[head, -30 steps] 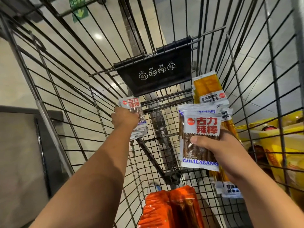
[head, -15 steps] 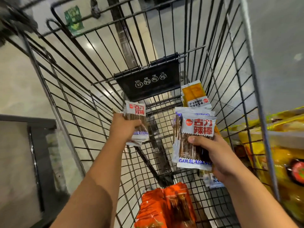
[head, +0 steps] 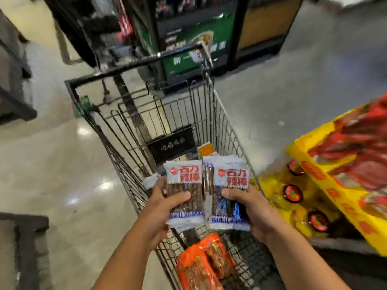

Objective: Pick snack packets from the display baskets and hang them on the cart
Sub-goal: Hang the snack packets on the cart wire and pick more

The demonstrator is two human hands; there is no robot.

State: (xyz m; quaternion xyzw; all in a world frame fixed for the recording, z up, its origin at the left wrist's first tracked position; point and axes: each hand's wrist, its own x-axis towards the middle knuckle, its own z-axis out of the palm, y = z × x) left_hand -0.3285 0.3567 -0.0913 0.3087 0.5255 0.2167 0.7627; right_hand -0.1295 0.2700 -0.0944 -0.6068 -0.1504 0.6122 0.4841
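My left hand (head: 167,203) grips a small stack of white snack packets (head: 184,185) with red lettering and brown sticks showing through. My right hand (head: 249,208) grips a second stack of the same white packets (head: 230,185), side by side with the first. Both stacks are held upright over the wire cart (head: 134,122). Inside the cart, an orange-yellow packet (head: 206,149) shows behind the stacks by the right wall. Orange packets (head: 201,266) lie at the cart's near end.
A yellow display bin (head: 326,185) full of red and yellow snack packs stands at the right, close to the cart. A green and black shelf unit (head: 194,45) rises beyond the cart's handle. Dark fixtures stand at the left on the shiny floor.
The view has pulled back and up out of the cart. Both hands have drawn together, so the two packet stacks now sit side by side above the cart's near part.
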